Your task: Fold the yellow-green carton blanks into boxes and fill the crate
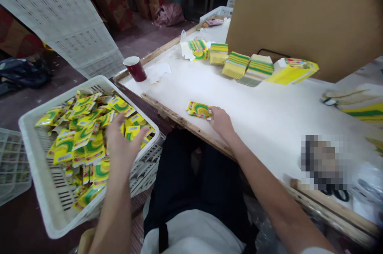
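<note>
My left hand (121, 146) is over the white plastic basket (32, 166) on the left, slightly blurred. Its thumb and fingers are spread and nothing shows between them. Many small yellow-and-green packets (95, 146) lie heaped in the basket beneath it. On the white tabletop, near its front edge, my right hand (221, 122) grips the right end of a yellow-and-green packet (197, 109). The fingertips close around that end, and the packet lies flat or nearly so.
A maroon cup (135, 69) stands at the table's left corner beside paper scraps (158, 72). Rows of stacked packets (236, 64) and a yellow box (293, 71) line the back, before a large cardboard sheet (299, 18). Stacked white crates (62, 14) rise at left.
</note>
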A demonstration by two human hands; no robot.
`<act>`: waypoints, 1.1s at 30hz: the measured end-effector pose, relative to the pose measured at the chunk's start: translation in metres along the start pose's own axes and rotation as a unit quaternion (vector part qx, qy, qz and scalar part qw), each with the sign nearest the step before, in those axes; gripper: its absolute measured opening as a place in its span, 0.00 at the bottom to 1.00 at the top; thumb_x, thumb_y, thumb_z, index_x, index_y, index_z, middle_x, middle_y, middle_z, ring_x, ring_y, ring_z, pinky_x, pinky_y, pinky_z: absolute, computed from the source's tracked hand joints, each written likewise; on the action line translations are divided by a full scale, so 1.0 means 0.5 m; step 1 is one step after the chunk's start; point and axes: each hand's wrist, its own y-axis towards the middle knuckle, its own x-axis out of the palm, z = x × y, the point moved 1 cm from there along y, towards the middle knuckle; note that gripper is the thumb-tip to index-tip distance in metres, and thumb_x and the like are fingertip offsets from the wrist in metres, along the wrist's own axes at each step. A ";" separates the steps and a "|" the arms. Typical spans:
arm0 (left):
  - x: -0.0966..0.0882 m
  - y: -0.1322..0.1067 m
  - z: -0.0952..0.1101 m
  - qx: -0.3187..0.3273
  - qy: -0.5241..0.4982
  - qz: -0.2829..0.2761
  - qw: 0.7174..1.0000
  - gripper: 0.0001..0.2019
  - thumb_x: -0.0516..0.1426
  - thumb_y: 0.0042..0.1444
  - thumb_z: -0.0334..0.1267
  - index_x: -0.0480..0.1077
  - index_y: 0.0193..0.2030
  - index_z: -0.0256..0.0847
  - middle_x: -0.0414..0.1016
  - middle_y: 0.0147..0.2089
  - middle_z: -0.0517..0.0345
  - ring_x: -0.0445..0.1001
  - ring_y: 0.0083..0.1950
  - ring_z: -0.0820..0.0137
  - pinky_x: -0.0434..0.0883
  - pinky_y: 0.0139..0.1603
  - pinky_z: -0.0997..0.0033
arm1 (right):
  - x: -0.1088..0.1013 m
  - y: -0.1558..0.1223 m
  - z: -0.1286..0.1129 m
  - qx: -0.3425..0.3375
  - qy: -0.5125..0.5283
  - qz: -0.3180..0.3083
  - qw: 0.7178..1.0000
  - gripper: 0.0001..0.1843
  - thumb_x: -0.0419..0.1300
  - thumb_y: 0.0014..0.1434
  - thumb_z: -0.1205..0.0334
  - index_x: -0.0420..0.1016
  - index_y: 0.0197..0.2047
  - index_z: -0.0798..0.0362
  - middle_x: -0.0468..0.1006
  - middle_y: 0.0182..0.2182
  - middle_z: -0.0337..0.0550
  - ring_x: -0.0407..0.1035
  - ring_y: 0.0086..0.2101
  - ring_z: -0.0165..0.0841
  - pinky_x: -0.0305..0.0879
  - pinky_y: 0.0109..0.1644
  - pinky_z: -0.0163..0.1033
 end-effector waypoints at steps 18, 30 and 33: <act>0.095 -0.090 0.201 -0.258 -0.722 -0.060 0.639 0.22 0.57 0.49 0.57 0.67 0.40 0.40 0.67 0.34 0.58 0.69 0.37 0.71 0.69 0.42 0.71 | -0.035 -0.209 -0.220 -0.048 0.565 -0.175 0.805 0.22 0.60 0.51 0.66 0.58 0.49 0.49 0.68 0.33 0.38 0.66 0.32 0.28 0.66 0.35 0.35; 0.104 -0.122 0.171 -0.233 -0.566 -0.103 0.784 0.18 0.60 0.49 0.51 0.68 0.41 0.41 0.73 0.39 0.56 0.72 0.40 0.70 0.70 0.45 0.68 | -0.049 -0.200 -0.155 -0.025 0.465 -0.033 0.884 0.10 0.60 0.52 0.65 0.71 0.40 0.52 0.74 0.32 0.40 0.69 0.31 0.31 0.67 0.34 0.36; 0.091 -0.113 0.162 -0.225 -0.540 -0.130 0.800 0.11 0.59 0.52 0.43 0.70 0.39 0.39 0.76 0.38 0.55 0.74 0.42 0.68 0.70 0.47 0.66 | -0.080 -0.193 -0.122 -0.051 0.398 0.012 0.916 0.09 0.59 0.52 0.68 0.73 0.38 0.51 0.75 0.30 0.39 0.69 0.28 0.30 0.66 0.31 0.35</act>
